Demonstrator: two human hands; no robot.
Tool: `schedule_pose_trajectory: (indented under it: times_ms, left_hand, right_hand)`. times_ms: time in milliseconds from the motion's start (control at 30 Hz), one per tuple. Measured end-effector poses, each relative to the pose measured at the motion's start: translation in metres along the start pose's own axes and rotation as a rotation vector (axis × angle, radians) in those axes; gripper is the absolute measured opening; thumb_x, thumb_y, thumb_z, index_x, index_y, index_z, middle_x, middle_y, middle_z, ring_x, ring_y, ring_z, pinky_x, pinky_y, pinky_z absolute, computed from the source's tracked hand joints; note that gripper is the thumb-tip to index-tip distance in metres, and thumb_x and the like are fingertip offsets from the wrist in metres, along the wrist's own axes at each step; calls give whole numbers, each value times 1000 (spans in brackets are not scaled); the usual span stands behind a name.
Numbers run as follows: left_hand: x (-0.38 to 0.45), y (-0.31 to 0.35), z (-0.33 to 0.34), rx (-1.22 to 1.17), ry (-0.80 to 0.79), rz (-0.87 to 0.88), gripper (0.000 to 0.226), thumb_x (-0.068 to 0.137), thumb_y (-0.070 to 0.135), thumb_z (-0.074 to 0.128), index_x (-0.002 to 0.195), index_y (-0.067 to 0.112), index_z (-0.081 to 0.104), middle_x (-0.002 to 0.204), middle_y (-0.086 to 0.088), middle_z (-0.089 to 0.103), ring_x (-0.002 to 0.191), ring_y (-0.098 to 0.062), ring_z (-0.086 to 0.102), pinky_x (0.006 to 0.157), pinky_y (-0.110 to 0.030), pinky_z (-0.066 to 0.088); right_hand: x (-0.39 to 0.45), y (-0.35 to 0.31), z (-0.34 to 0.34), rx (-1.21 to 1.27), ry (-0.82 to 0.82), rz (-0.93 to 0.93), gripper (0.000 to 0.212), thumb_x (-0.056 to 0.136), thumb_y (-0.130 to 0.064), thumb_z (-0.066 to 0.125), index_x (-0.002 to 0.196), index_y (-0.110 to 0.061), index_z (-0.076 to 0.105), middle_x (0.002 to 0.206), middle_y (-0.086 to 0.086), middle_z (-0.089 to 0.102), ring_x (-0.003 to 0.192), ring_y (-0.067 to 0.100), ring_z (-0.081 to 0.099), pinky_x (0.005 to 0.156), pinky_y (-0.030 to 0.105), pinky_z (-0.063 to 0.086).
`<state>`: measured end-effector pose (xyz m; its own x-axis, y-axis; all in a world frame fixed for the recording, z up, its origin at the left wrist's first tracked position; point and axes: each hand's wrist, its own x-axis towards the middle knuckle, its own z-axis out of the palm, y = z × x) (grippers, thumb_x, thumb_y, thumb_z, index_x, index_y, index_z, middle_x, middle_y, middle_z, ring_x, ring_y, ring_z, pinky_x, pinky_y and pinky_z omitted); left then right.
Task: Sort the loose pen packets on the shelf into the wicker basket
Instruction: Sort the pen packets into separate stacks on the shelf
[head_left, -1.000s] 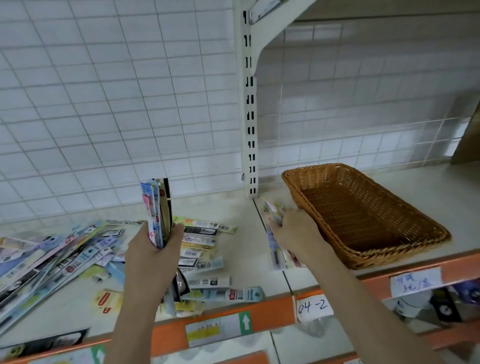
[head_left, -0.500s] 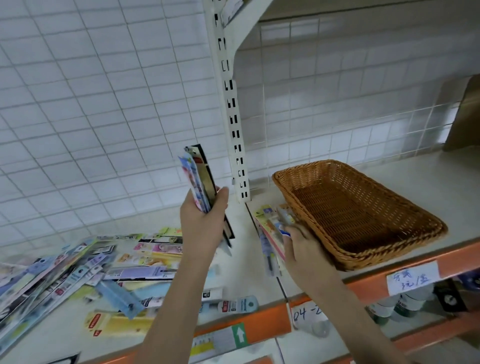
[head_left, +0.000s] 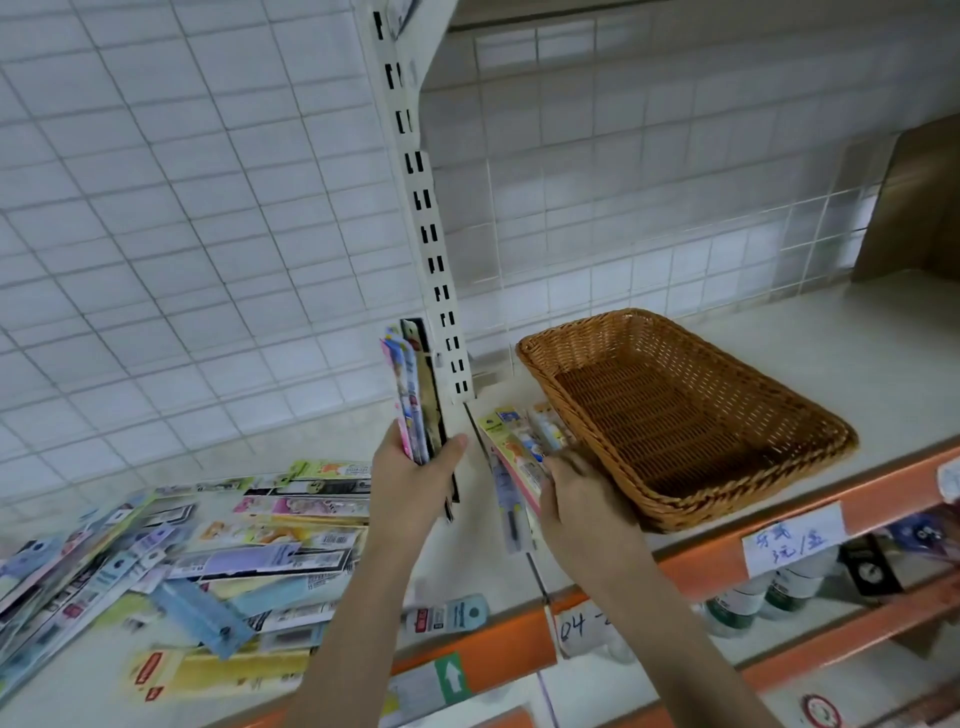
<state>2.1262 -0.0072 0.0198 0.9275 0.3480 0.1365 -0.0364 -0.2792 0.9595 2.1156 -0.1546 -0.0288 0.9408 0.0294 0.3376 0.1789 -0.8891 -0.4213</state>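
I am noting both hands carrying their loads nearer the wicker basket (head_left: 675, 415), still empty: left hand (head_left: 415, 478) grasping an upright packet stack (head_left: 413, 395), right hand (head_left: 582, 493) clutching several packets (head_left: 511, 447) beside its rim.

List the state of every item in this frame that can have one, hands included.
wicker basket: empty, upright on the shelf.
left hand: grips an upright stack of pen packets.
right hand: holds a few packets beside the basket's near corner, not yet inside.
loose packets: scattered flat on the shelf at left.
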Motion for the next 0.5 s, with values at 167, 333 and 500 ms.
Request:
schedule_pose_trajectory:
  times_ms: [167,333,500]
  left_hand:
    - [15,5,4,18,-108,-110,28,78,23,73,96,21,52,88,-3,64,82,-26,67,79,-42,55]
    - [14,5,13,336,-325,-343,34,79,34,71,90,9,51,69,-6,63,58,-13,57,55,-27,45]
    - [14,16,12,522,-333,-240,38,87,38,57,70,8,42,61,-4,39,51,-16,40,47,-25,38]
  right_hand:
    - [0,2,1,-11,-8,-19,30,95,-25,37,118,-15,54,124,0,56,112,14,55,95,25,46]
    - [-3,2,-2,11,9,-11,27,95,-24,38,114,-16,55,119,0,58,98,14,61,85,24,48]
    - [-2,2,3,-8,27,-13,20,91,-21,47,102,-12,61,104,2,65,84,17,64,75,26,51]
